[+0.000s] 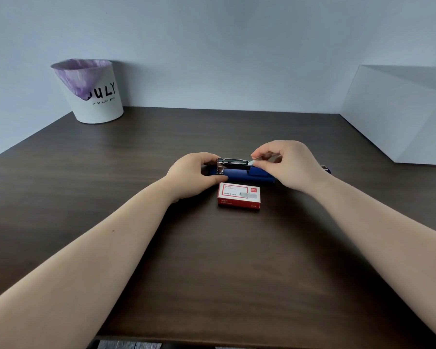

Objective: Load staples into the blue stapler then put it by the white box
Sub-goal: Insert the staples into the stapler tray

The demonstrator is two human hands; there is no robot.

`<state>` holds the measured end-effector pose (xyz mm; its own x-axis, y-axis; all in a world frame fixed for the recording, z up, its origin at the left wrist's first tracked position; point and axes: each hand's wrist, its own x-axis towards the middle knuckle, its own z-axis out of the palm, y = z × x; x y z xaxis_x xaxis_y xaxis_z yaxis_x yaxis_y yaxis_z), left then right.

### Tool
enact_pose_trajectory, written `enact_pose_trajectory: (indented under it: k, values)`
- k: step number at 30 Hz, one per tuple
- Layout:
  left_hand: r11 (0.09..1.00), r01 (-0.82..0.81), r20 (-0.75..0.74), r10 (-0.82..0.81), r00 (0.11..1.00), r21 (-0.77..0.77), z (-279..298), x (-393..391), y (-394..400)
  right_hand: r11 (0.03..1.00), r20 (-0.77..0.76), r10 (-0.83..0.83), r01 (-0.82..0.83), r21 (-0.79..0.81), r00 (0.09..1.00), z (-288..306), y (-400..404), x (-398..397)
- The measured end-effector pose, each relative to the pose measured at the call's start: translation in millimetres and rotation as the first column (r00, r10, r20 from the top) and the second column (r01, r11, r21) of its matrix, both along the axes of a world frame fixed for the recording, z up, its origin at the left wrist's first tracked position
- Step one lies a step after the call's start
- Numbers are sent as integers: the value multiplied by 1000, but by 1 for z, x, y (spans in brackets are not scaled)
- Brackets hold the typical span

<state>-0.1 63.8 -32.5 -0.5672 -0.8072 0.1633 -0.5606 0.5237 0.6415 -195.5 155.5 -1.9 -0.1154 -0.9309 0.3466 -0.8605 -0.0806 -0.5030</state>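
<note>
The blue stapler lies flat in the middle of the dark desk, opened out, with its metal staple channel exposed on top. My left hand grips the stapler's left end. My right hand pinches a strip of staples over the right end of the channel. A red and white staple box lies shut just in front of the stapler. The white box stands at the far right against the wall.
A white bin with a purple liner stands at the back left of the dark wooden desk. The stapler's opened top arm pokes out behind my right wrist. Pale walls close the back and left.
</note>
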Motion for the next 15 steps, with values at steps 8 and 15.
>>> enact_pose_trajectory:
  k: [8,15]
  values:
    - [1000,13,3,-13,1000,-2,-1,1,-1,1000,98,-13,14,-9,995,-1,0,-7]
    - [1000,6,-4,-5,1000,2,-1,1,-1,999,-162,-21,14,-44,987,-3,2,-6]
